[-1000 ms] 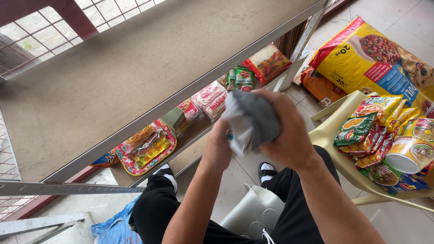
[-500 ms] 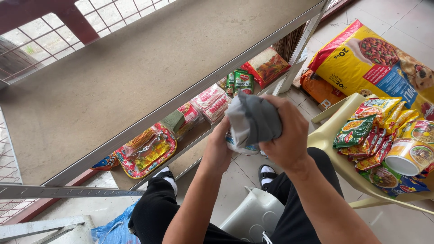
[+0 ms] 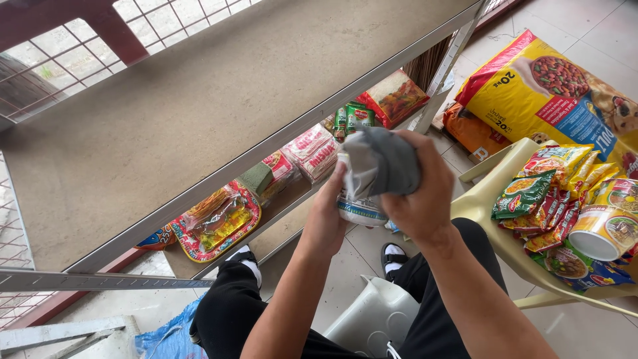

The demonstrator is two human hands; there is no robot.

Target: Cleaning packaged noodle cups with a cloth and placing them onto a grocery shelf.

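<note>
My left hand (image 3: 327,216) grips a round cup-shaped container (image 3: 359,207) from below and behind. My right hand (image 3: 420,193) presses a grey cloth (image 3: 382,159) over the top of that container; the cloth covers most of it, so only its lower rim with a printed band shows. Both hands are held together in front of the metal shelf unit (image 3: 199,119), just below the edge of its bare upper board.
The lower shelf holds packets of noodles and snacks (image 3: 312,149) and a red tray-like pack (image 3: 219,219). A pale yellow plastic chair (image 3: 485,206) on the right carries snack bags and a noodle cup (image 3: 601,229). A large yellow pet-food sack (image 3: 551,93) lies on the tiled floor.
The container and cloth have shifted slightly lower and right; my right hand has turned over the top with the cloth while my left hand keeps its hold.
</note>
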